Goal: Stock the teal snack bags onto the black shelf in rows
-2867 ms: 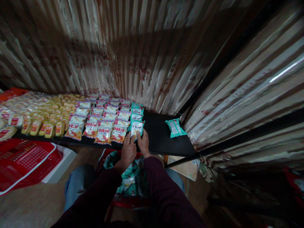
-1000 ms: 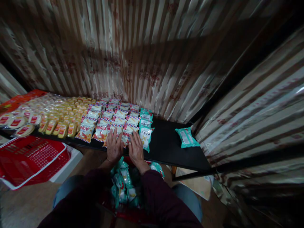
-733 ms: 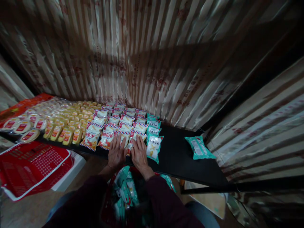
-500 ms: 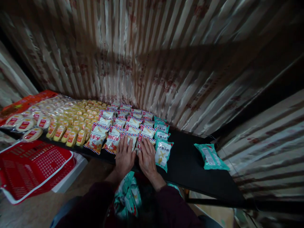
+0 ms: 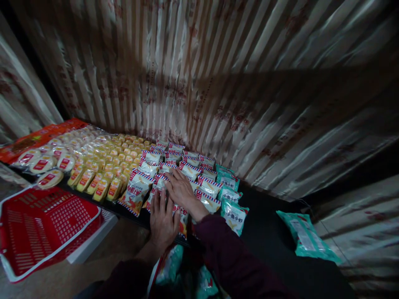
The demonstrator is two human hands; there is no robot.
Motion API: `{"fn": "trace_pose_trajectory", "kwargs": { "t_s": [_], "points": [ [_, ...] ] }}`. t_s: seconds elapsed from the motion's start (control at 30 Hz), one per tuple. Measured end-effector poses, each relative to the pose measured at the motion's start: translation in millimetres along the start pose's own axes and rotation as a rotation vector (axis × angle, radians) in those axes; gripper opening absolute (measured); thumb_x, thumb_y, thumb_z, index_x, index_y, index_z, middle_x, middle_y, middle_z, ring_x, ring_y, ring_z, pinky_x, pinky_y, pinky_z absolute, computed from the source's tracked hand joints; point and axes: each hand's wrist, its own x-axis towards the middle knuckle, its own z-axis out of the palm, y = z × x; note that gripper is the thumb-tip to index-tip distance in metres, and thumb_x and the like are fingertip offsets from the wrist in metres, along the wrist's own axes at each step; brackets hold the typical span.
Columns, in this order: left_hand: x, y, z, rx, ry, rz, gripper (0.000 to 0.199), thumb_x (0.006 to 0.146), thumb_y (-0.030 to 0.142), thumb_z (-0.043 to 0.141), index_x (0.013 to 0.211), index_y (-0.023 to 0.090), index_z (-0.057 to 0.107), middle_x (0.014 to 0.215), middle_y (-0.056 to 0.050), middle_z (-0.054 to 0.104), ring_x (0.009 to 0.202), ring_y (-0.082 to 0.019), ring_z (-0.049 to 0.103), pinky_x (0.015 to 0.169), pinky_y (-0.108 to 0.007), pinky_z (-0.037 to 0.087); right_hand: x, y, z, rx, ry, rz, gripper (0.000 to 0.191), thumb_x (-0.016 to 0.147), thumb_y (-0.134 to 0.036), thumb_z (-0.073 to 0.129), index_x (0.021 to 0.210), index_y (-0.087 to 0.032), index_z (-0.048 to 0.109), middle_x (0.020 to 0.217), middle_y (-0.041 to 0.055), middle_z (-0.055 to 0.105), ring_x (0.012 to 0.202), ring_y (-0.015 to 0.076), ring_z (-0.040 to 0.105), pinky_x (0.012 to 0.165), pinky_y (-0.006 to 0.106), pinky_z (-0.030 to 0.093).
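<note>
My left hand [image 5: 162, 221] lies flat on the front edge of the snack bags, fingers stretched out. Just above it and to its right, my right hand [image 5: 182, 190] rests palm down across bags further back, its fingers extended too. Under and around both hands are rows of white snack bags [image 5: 137, 190] with red-and-blue striped edges, partly covered by the hands. Along their right side runs a short row of teal snack bags [image 5: 234, 216]. Neither hand is closed round a bag.
Yellow wrapped cakes [image 5: 99, 187], round white packets [image 5: 43, 164] and an orange package [image 5: 40, 136] fill the black shelf's left. A lone teal bag [image 5: 307, 236] lies far right. Below are a red basket [image 5: 46, 224], a white box [image 5: 93, 245] and more teal packets [image 5: 171, 265]. Ridged sheeting [image 5: 199, 83] stands behind.
My right hand has moved left and further back over the bags, from beside my left hand to above it. My left hand stays at the front. The view has shifted.
</note>
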Motion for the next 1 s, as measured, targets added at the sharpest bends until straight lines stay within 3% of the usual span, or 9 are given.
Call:
{"fn": "trace_pose_trajectory", "kwargs": {
  "t_s": [0.1,0.17,0.33,0.47,0.67,0.87,1.0],
  "points": [
    [1.2,-6.7,4.3,0.022,-0.019,-0.009,0.05,0.087,0.033,0.054,0.132,0.011,0.051,0.151,-0.019,0.035,0.144,-0.038,0.019,0.111,-0.056,0.03,5.8,-1.9,0.7,-0.038,-0.145,-0.038,0.036,0.098,-0.031,0.039,0.126,-0.019,0.059,0.132,0.0116,0.059,0.125,0.0241,0.052,0.109,0.047,0.033],
    [1.0,-8.2,6.3,0.017,-0.035,-0.013,0.052,0.086,0.034,0.054,0.133,0.012,0.05,0.15,-0.019,0.036,0.144,-0.038,0.019,0.111,-0.057,0.03,6.2,-1.7,0.1,-0.043,-0.175,-0.043,0.035,0.098,-0.03,0.039,0.126,-0.02,0.059,0.132,0.0111,0.06,0.124,0.0239,0.053,0.109,0.049,0.031],
    [1.3,-9.1,5.9,-0.011,-0.049,-0.016,0.058,0.087,0.035,0.052,0.138,0.011,0.043,0.151,-0.018,0.035,0.145,-0.037,0.018,0.112,-0.057,0.028,10.6,-0.3,-4.0,-0.034,-0.135,-0.075,0.032,0.098,-0.031,0.04,0.119,-0.021,0.062,0.123,0.0099,0.065,0.118,0.0225,0.057,0.108,0.046,0.032],
    [1.1,-10.6,5.3,-0.029,-0.015,0.0,0.059,0.087,0.036,0.052,0.139,0.01,0.042,0.15,-0.019,0.036,0.144,-0.035,0.02,0.114,-0.057,0.025,20.9,-1.4,0.3,-0.027,-0.038,-0.065,0.041,0.097,-0.035,0.04,0.132,-0.018,0.054,0.139,0.0129,0.053,0.13,0.0254,0.046,0.108,0.045,0.034],
    [-1.2,-11.4,4.3,-0.06,0.008,0.015,0.055,0.088,0.034,0.049,0.138,0.01,0.044,0.147,-0.018,0.041,0.145,-0.034,0.02,0.115,-0.056,0.023,24.8,-0.6,9.7,0.041,-0.126,-0.091,0.042,0.098,-0.039,0.038,0.134,-0.022,0.052,0.135,0.0104,0.057,0.127,0.0233,0.05,0.107,0.046,0.035],
    [3.0,-11.8,3.5,-0.07,0.026,-0.039,0.057,0.089,0.033,0.048,0.142,0.015,0.039,0.153,-0.014,0.034,0.145,-0.033,0.019,0.115,-0.055,0.024,39.8,17.4,4.4,0.0,-0.066,-0.152,0.04,0.095,-0.023,0.038,0.131,-0.015,0.054,0.131,0.0127,0.059,0.125,0.0218,0.051,0.106,0.04,0.037],
    [6.5,-10.9,6.5,-0.062,0.038,-0.075,0.058,0.089,0.033,0.048,0.144,0.017,0.037,0.154,-0.013,0.032,0.145,-0.034,0.019,0.114,-0.055,0.025,66.4,26.0,4.3,-0.103,-0.111,-0.156,0.049,0.082,-0.006,0.045,0.129,-0.014,0.056,0.124,0.0127,0.064,0.116,0.0224,0.055,0.103,0.037,0.039]
  ]
}}
